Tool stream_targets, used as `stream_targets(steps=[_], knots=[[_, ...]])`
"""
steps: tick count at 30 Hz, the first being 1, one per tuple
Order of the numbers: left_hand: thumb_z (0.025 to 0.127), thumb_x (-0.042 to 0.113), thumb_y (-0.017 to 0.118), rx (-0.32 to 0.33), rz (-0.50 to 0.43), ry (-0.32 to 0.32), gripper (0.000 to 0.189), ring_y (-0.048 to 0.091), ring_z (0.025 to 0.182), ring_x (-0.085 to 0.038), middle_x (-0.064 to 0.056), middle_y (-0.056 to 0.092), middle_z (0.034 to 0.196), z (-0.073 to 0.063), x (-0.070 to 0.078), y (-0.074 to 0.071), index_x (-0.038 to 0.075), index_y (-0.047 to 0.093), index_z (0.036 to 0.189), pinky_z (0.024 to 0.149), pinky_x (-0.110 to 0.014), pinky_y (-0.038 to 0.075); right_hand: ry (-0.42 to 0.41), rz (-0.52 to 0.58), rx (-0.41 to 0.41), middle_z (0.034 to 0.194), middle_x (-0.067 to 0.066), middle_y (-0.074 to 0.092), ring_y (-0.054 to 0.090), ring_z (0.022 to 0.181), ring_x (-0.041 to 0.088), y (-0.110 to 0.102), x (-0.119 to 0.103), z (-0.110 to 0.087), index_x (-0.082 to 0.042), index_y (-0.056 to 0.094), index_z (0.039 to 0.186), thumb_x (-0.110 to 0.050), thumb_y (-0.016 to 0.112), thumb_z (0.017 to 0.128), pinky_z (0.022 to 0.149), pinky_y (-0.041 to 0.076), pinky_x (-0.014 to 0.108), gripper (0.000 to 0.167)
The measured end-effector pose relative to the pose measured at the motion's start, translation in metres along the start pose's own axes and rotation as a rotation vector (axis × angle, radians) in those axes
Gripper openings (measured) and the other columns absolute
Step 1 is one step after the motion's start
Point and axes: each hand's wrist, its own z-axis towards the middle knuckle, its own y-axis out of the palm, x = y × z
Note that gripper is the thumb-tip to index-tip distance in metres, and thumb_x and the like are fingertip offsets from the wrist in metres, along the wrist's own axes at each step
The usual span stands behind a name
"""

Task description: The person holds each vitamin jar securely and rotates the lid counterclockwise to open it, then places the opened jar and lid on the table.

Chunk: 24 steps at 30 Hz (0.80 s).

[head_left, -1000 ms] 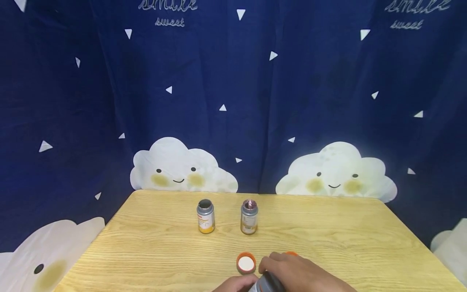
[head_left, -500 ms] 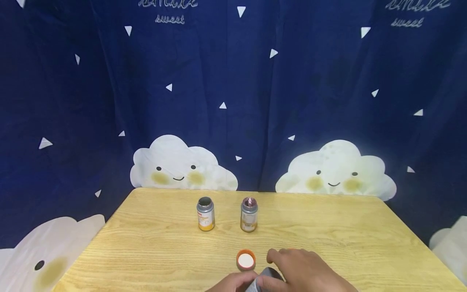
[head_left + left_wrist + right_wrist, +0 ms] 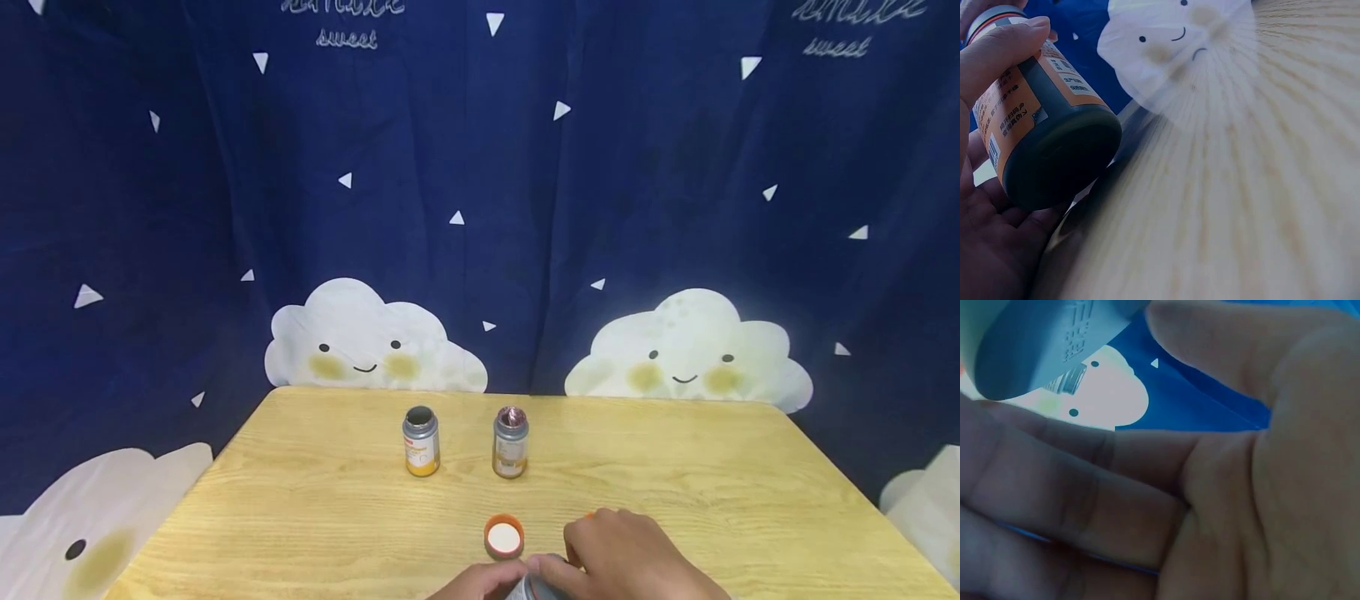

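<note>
My left hand (image 3: 480, 581) holds a grey bottle (image 3: 1060, 140) with an orange-and-white label, its thumb laid along the side. The bottle is tilted, its base toward the left wrist camera. At its other end, my right hand (image 3: 626, 554) has thumb and fingers round the grey cap (image 3: 1063, 353), which bears raised lettering. In the head view much of this cap and bottle falls below the frame edge. Just beyond the hands an upturned cap (image 3: 504, 537) with an orange rim and white liner lies on the table. Another orange piece (image 3: 590, 516) is mostly hidden behind my right hand.
Two uncapped grey bottles stand upright farther back on the wooden table (image 3: 300, 500): the left bottle (image 3: 422, 446) has a dark mouth, the right bottle (image 3: 511, 450) a shiny torn-looking seal at its mouth. A blue curtain (image 3: 517, 167) with clouds hangs behind the table.
My right hand lifted its fingers off the cap, spread them, and has now turned back onto it, thumb nearer the left hand. The left hand stays on the bottle, and the standing bottles have not moved.
</note>
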Motion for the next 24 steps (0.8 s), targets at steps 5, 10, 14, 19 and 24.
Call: stream_targets(steps=[5,10,14,19,24], knots=[[0.097,0.021,0.056,0.039,0.017,-0.014,0.037,0.060,0.097,0.001,-0.008,0.067,0.114,0.0007,-0.0003,0.0030,-0.005,0.055,0.124,0.086,-0.021,0.048,-0.025,0.030,-0.036,0.049,-0.013,0.037,0.036,0.044,0.007,0.0003,0.0028,0.0013,-0.023,0.051,0.056,-0.061,0.057,0.087,0.042,0.030,0.026,0.049],[0.098,0.022,0.055,0.036,0.025,-0.014,0.037,0.059,0.094,0.002,-0.010,0.067,0.112,0.0017,0.0010,0.0018,-0.006,0.056,0.122,0.084,-0.021,0.048,-0.014,0.069,-0.098,0.056,-0.013,0.049,0.044,0.050,0.006,-0.0020,0.0043,0.0033,-0.019,0.063,0.067,-0.060,0.058,0.087,0.047,0.037,0.027,0.046],[0.098,0.024,0.055,0.026,0.054,-0.013,0.037,0.058,0.094,0.003,-0.007,0.067,0.112,0.0013,0.0012,-0.0001,-0.005,0.056,0.121,0.084,-0.021,0.047,0.014,0.090,-0.149,0.059,-0.012,0.052,0.047,0.052,0.007,-0.0032,0.0027,0.0043,-0.018,0.064,0.072,-0.063,0.057,0.086,0.049,0.040,0.028,0.047],[0.096,0.024,0.057,0.012,0.042,-0.024,0.038,0.058,0.097,0.001,0.002,0.066,0.112,0.0014,0.0000,-0.0012,-0.003,0.055,0.123,0.087,-0.022,0.047,0.026,0.119,-0.195,0.059,-0.011,0.051,0.048,0.053,0.008,-0.0042,0.0016,0.0049,-0.019,0.064,0.075,-0.059,0.059,0.087,0.050,0.040,0.027,0.042],[0.096,0.026,0.057,-0.014,0.016,-0.044,0.041,0.058,0.101,-0.001,0.011,0.062,0.113,0.0006,-0.0004,-0.0020,0.001,0.053,0.127,0.088,-0.022,0.047,-0.072,0.127,-0.153,0.058,-0.013,0.046,0.044,0.051,0.004,-0.0046,0.0034,0.0017,-0.021,0.061,0.078,-0.050,0.063,0.087,0.048,0.036,0.025,0.030]])
